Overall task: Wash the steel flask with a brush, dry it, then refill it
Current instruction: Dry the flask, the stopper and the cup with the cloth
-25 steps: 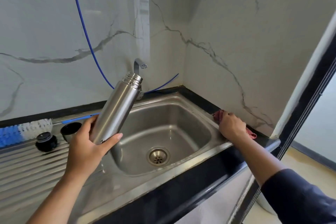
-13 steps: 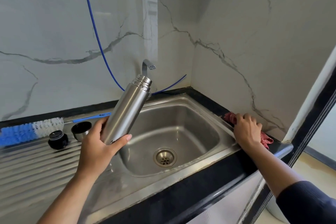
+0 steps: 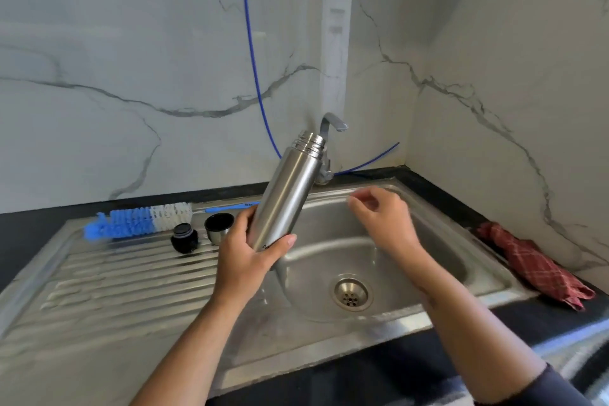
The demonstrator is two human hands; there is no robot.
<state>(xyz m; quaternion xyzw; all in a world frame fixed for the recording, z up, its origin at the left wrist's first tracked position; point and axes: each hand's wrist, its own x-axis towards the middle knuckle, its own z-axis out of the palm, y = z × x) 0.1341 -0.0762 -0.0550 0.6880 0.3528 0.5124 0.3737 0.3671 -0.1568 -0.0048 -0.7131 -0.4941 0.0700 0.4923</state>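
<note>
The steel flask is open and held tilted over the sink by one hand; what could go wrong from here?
1. Only the left hand grips the steel flask, low on its smooth body; it could slip into the sink.
2. The right hand is empty while the red cloth lies aside, so drying may be delayed.
3. The flask's mouth is near the tap and might knock it.

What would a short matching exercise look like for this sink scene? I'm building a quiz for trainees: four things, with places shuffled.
Things:
1. steel flask
2. bottle brush
3. red cloth
4. black stopper

Places:
A. counter, right of the sink
B. ribbed drainboard, beside the cup lid
C. in the left hand, tilted
D. back edge of the drainboard

Pairs: 1-C, 2-D, 3-A, 4-B
</note>
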